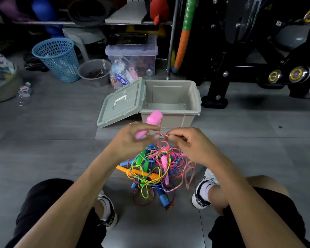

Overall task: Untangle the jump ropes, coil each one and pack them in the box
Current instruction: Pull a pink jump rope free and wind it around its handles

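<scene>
Above the tangled pile of jump ropes [150,169], the left hand [132,140] grips a pink handle [149,126] while the right hand [186,142] pinches its pink-and-white twisted cord [164,135]. Beyond the pile sits the open beige box [170,102], its lid [120,102] leaning against its left side.

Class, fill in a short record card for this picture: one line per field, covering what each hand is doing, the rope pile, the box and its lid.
left hand: left hand holds a pink handle
right hand: right hand pinches the pink-and-white twisted rope that runs from that handle
rope pile: tangled jump ropes on the floor between the feet, not yet coiled
box: beige box open, nothing visible inside
lid: grey-green lid leaning against the box's left side
</scene>
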Action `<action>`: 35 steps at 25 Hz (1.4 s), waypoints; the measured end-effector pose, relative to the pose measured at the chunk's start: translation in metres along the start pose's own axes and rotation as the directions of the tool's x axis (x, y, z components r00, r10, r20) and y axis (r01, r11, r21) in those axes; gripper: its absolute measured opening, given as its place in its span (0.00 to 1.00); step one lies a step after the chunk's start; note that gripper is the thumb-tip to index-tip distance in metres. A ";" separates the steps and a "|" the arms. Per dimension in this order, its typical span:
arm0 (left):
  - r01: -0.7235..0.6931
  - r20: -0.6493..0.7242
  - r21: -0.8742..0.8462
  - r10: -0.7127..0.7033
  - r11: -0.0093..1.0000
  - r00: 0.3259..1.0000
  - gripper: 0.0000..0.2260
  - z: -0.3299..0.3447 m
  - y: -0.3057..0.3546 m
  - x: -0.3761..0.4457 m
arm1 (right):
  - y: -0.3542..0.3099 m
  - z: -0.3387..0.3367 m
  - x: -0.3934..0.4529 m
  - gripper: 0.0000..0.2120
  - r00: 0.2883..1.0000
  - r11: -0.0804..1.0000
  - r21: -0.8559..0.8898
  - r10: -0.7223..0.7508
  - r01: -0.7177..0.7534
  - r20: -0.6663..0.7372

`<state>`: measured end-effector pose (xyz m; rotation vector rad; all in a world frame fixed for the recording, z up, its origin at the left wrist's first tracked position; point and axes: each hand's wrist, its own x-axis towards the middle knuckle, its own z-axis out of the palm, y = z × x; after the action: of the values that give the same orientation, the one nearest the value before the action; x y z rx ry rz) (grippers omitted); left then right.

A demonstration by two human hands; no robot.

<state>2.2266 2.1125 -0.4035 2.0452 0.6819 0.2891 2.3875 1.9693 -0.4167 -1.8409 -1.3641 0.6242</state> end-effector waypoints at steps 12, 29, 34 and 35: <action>0.088 -0.192 -0.296 -0.150 0.951 0.970 0.11 -0.005 -0.005 0.010 | 0.040 0.014 0.006 0.09 0.914 0.882 -0.374 0.368 -0.286 0.168; 0.046 -0.027 -0.210 -0.053 0.977 0.998 0.09 0.012 0.000 0.009 | 0.024 0.015 0.005 0.09 0.984 0.986 -0.018 0.166 -0.165 0.071; 0.196 -0.151 -0.337 -0.258 0.921 0.954 0.13 -0.013 -0.009 0.012 | 0.034 0.011 0.004 0.11 0.967 0.962 -0.132 0.248 -0.238 0.062; 0.277 -0.108 -0.133 -0.292 0.952 0.950 0.11 -0.014 -0.014 0.012 | 0.032 0.010 0.004 0.11 0.973 0.970 -0.107 0.225 -0.219 0.045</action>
<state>2.2256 2.1352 -0.4082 1.8000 1.0048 0.2844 2.4002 1.9710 -0.4477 -2.0919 -1.2552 0.7376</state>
